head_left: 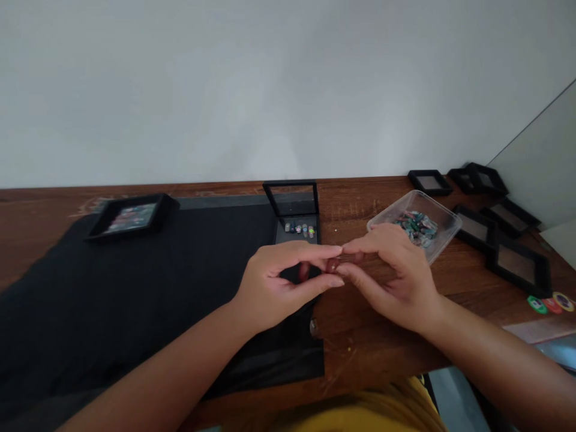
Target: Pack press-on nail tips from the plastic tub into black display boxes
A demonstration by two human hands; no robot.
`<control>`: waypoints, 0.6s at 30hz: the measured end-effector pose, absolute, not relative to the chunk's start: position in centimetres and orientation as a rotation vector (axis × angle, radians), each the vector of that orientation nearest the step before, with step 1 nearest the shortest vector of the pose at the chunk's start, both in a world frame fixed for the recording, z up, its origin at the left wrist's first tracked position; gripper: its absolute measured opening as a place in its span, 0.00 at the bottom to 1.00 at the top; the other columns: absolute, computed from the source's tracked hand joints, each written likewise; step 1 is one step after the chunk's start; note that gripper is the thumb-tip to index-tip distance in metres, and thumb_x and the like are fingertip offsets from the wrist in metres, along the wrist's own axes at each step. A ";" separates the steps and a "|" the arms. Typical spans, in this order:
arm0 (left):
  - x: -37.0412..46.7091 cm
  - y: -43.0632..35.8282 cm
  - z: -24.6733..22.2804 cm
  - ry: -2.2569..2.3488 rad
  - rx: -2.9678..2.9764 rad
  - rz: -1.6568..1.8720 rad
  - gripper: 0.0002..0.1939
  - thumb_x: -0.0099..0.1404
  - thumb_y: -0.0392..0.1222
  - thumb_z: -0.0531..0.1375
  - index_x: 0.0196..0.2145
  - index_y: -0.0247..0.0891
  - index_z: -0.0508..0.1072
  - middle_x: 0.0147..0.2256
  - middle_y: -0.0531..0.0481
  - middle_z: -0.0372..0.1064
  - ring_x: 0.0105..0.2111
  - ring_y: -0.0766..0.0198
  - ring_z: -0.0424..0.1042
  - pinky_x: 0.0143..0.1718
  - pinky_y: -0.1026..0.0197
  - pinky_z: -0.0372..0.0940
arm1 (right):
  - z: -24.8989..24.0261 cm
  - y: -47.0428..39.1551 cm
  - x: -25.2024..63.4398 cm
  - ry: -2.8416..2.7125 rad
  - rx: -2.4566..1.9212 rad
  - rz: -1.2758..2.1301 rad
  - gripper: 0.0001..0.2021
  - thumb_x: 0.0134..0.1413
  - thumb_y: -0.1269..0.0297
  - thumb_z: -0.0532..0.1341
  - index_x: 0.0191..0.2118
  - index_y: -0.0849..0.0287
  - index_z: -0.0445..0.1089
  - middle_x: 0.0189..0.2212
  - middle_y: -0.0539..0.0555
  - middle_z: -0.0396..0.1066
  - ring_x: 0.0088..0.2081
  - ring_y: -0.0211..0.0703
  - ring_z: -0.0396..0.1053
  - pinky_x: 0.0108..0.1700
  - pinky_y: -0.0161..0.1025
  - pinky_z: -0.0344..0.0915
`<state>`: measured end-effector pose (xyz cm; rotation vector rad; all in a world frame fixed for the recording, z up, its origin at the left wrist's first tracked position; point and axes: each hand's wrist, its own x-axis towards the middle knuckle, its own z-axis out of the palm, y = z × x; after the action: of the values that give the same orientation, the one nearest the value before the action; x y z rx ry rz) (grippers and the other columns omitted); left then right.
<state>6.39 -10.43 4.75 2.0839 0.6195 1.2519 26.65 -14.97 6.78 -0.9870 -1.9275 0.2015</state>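
My left hand (279,279) and my right hand (396,270) meet in front of me, thumbs and index fingertips brought together in pinches. Between them is a small, dark reddish, shiny piece (333,265), too blurred to name. Just behind my left hand stands an open black display case (292,201) with a clear window in its raised lid. A row of several small decorated pieces (299,229), shaped like press-on nails, lies inside it. Beyond my right hand is a clear plastic tub (438,240) holding a heap of small colourful pieces (418,227).
A black cloth (180,270) covers the left of the wooden table (360,204). Another framed case (130,219) lies on it. Several black cases (517,264) are scattered at the right, near round coloured stickers (537,304). A small clear object (314,327) lies at the cloth's edge.
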 end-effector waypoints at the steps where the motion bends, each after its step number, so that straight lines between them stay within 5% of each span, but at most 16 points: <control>1: 6.4 -10.4 4.8 0.604 2.087 1.260 0.12 0.62 0.42 0.72 0.44 0.47 0.81 0.30 0.55 0.80 0.24 0.68 0.74 0.26 0.66 0.71 | 6.8 -15.0 26.6 -1.917 -0.982 0.207 0.06 0.62 0.68 0.67 0.44 0.54 0.72 0.30 0.48 0.76 0.34 0.42 0.74 0.45 0.45 0.64; 18: 6.4 -10.1 4.8 0.517 1.989 1.313 0.17 0.60 0.52 0.73 0.46 0.48 0.81 0.27 0.54 0.78 0.28 0.62 0.75 0.35 0.56 0.73 | 6.9 -14.9 26.9 -2.069 -1.021 0.281 0.05 0.66 0.72 0.60 0.43 0.56 0.72 0.34 0.50 0.79 0.35 0.43 0.72 0.42 0.45 0.61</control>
<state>6.39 -10.09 4.76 1.9893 0.5172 1.3130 26.89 -14.92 6.90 -1.0212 -2.0685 0.2810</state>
